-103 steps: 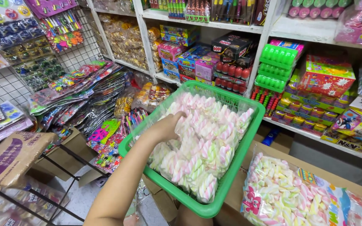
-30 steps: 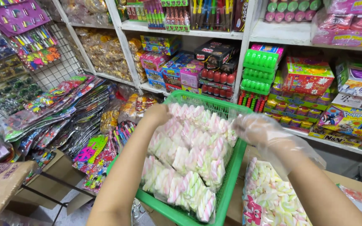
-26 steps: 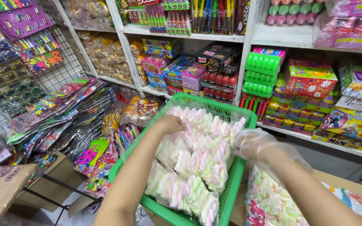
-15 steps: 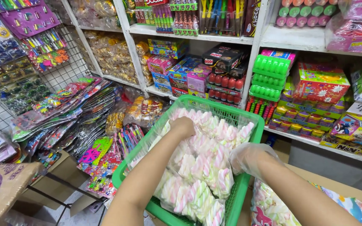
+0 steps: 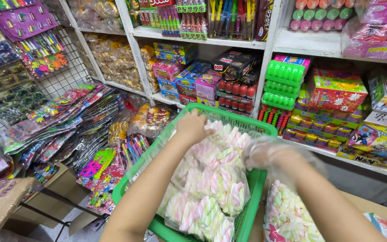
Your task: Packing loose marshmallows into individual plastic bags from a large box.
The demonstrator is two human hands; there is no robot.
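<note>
The left hand (image 5: 193, 127) sits at the far end of the green basket (image 5: 260, 179), at about 11 o'clock on its rim. It was a little nearer the middle of the pile half a second ago. Its fingers curl down onto the bags of twisty marshmallows (image 5: 211, 179); I cannot tell if the grip has closed on a bag or just presses on the top. The right hand (image 5: 269, 154), in a thin clear plastic glove, has come in close to the basket's right side, at about 2 o'clock. A second ago it was out to the side, farther from the sweets. Its grip looks loose and half open, and it seems to hold nothing. So both hands are now at the pile, which looks like they are sorting the bags.

The basket's near end is cut off at the bottom edge. The glove blurs the right fingers. Another marshmallow bag (image 5: 287, 215) lies at 5 o'clock, partly hidden by the right arm. The shelves (image 5: 202, 42) behind are full of sweets.
</note>
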